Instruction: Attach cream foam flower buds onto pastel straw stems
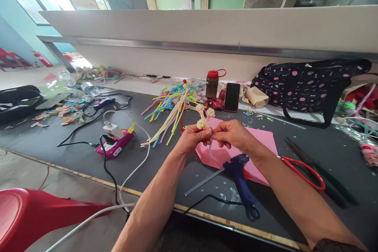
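Observation:
Over the pink sheet (262,138), my left hand (191,138) is closed around a small bunch of fuzzy pipe-cleaner flowers (202,123), cream and peach, whose heads stick up above the fingers. My right hand (232,133) pinches at the stems right beside it, fingertips nearly touching the left ones. A pale lilac pipe cleaner (212,152) hangs below the fingers; its upper end is hidden by them. Just under my hands lies a blue glue gun (240,179) with a glue stick (203,182) poking out of its back. Loose coloured pipe cleaners (174,110) are heaped behind my left hand.
Red-handled scissors (307,171) and dark-handled pliers (321,177) lie to the right. At the back stand a bottle (212,84), a phone (232,97) and a patterned bag (304,86). A magenta power strip (115,143) with trailing cables sits left, near paper scraps (69,112).

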A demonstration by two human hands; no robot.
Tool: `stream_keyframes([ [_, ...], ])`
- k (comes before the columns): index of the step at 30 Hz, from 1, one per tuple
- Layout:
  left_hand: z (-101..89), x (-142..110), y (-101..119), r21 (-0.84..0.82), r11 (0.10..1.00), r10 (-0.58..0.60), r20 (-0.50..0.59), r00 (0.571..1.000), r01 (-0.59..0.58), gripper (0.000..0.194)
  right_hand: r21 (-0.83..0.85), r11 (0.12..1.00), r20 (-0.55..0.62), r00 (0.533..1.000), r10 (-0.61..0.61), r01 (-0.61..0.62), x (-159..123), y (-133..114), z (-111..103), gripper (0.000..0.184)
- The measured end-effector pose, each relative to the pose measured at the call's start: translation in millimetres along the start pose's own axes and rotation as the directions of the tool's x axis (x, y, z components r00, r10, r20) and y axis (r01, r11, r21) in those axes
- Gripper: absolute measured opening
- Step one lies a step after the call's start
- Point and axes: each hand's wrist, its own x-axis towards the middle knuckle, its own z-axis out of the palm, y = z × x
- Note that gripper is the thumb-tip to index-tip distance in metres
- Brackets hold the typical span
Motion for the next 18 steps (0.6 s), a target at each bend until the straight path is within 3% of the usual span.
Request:
stream_keyframes([
  [4, 0.9, 0.3, 2.2, 0.135, 0.99, 0.034, -0.02, 0.999, -0.031, 0.022, -0.34, 0.94, -0.182, 0.98, -0.087, 0.02, -1.1, -0.2, 5.0, 0.014],
  [8, 3.2, 2.8, 0.8, 0.251, 0.966, 0.096, -0.109, 0.989, -0.066, 0.022, -0.696, 0.717, -0.321, 0.888, -0.328, 0.013, 0.4, 6.5, 13.4, 0.012],
  [14, 4.9, 4.6, -2.5, 0.176, 0.984, 0.065, -0.192, 0.979, -0.03, 0.024, -0.911, 0.41, -0.227, 0.774, -0.591, 0.045, 2.1, 21.1, 25.2, 0.019],
  [18, 7.3, 5.2, -5.4, 0.038, 0.999, 0.026, -0.22, 0.975, -0.018, 0.024, -0.944, 0.308, -0.14, 0.705, -0.695, 0.116, 1.5, 25.6, 26.9, 0.02],
])
